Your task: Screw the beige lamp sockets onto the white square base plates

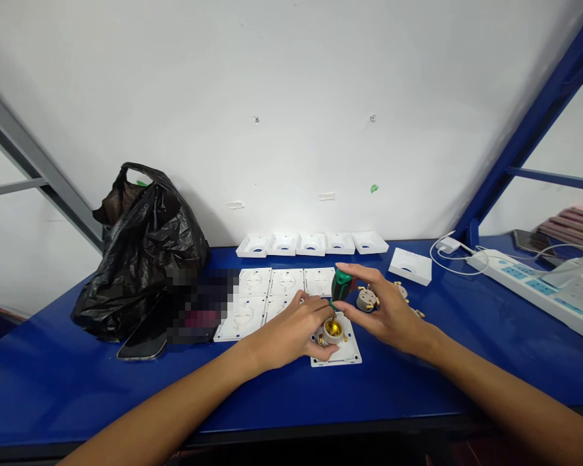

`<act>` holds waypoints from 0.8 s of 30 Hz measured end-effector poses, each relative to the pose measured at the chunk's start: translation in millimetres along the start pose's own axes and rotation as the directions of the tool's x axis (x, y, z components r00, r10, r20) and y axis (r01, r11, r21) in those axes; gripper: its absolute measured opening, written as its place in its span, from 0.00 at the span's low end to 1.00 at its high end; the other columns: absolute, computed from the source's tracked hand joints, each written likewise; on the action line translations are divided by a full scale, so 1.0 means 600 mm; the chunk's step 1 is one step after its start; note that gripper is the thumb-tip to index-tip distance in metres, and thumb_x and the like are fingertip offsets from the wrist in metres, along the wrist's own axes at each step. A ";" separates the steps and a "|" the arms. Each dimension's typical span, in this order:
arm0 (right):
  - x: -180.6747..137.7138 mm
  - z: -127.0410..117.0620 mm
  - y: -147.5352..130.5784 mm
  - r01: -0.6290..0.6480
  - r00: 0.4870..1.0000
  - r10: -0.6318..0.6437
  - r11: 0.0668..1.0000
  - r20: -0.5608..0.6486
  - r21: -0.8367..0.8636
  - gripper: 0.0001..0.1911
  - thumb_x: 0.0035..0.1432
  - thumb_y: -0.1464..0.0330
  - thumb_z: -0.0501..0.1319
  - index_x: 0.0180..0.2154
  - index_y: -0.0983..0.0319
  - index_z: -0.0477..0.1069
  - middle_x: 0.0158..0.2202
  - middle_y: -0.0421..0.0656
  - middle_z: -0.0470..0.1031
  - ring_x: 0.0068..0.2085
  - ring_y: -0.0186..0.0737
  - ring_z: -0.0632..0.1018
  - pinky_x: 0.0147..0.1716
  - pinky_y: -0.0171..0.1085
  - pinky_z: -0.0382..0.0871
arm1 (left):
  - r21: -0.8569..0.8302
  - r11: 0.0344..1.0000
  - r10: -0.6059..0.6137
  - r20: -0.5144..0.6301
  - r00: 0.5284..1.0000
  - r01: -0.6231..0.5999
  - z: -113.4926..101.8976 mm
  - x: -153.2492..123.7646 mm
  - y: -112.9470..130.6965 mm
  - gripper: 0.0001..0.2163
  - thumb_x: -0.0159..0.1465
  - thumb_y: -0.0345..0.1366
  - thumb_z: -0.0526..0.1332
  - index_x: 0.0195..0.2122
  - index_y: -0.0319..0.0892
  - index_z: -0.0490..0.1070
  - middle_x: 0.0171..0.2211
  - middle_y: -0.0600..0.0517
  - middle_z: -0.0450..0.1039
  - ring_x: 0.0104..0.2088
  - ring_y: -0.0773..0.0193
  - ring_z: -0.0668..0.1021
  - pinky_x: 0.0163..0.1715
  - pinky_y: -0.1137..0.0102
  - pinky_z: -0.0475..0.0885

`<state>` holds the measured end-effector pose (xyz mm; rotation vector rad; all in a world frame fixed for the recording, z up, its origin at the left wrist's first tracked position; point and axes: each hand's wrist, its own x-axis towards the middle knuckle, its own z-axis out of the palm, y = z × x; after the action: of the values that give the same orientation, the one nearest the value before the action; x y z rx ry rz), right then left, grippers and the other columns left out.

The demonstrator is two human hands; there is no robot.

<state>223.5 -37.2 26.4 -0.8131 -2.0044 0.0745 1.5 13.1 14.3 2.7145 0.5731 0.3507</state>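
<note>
head view: two bare hands work close together over a blue table [272, 404].
screwdriver: green and black handle [342, 285] in the right hand [388, 310], pinched between thumb and fingers; shaft points down into the socket.
socket: round, brass-lined [333, 330], sits mouth up on a white plate [350, 355], just beside the left hand [296, 327] on its right.
key relation: socket lies below the handle and slightly left of it. screwdriver's long axis is near upright, top leaning right. left hand is nearer the socket, right hand nearer the handle. tip is hidden; contact with a screw cannot be told.
left-hand grip: fingers bent by the shaft, thumb at the socket's near side; whether it clamps or only steadies, cannot tell.
spare sockets: a few [368, 299] just beyond the right hand, partly covered by it.
plates: more white ones [243, 318] left of the hands.
covers: row of five [311, 246] along the wall; one apart [411, 266] at right.
writing: no brand or label readable; faint marks on the lone cover too small.
</note>
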 end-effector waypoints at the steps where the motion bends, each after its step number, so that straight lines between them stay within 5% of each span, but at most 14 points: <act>1: 0.000 0.000 0.000 -0.005 1.000 0.005 1.000 0.004 0.005 0.33 0.71 0.67 0.65 0.71 0.50 0.57 0.49 0.46 0.80 0.46 0.47 0.83 0.45 0.46 0.84 | -0.001 1.000 0.001 0.000 1.000 -0.001 0.000 0.000 0.000 0.13 0.65 0.38 0.73 0.43 0.42 0.72 0.40 0.51 0.73 0.41 0.54 0.76 0.55 0.57 0.65; 7: 0.005 -0.003 -0.004 -0.013 1.000 0.013 0.999 0.008 0.036 0.29 0.74 0.71 0.59 0.71 0.49 0.57 0.48 0.45 0.77 0.44 0.44 0.80 0.44 0.45 0.81 | -0.003 1.000 0.013 0.008 1.000 -0.013 0.001 0.000 -0.002 0.12 0.68 0.38 0.72 0.46 0.42 0.72 0.45 0.49 0.76 0.45 0.52 0.79 0.59 0.55 0.63; 24: 0.011 -0.003 0.001 0.008 0.994 -0.009 1.000 -0.108 -0.011 0.27 0.69 0.73 0.64 0.66 0.52 0.63 0.42 0.41 0.70 0.41 0.42 0.73 0.42 0.43 0.75 | 0.019 0.999 0.034 -0.018 0.999 -0.034 0.003 0.000 -0.005 0.14 0.66 0.39 0.74 0.41 0.42 0.70 0.40 0.52 0.73 0.40 0.57 0.78 0.56 0.59 0.64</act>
<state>223.0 -33.3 31.7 -0.7989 -1.9073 0.0149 1.1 15.3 11.2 2.7441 0.5381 0.3806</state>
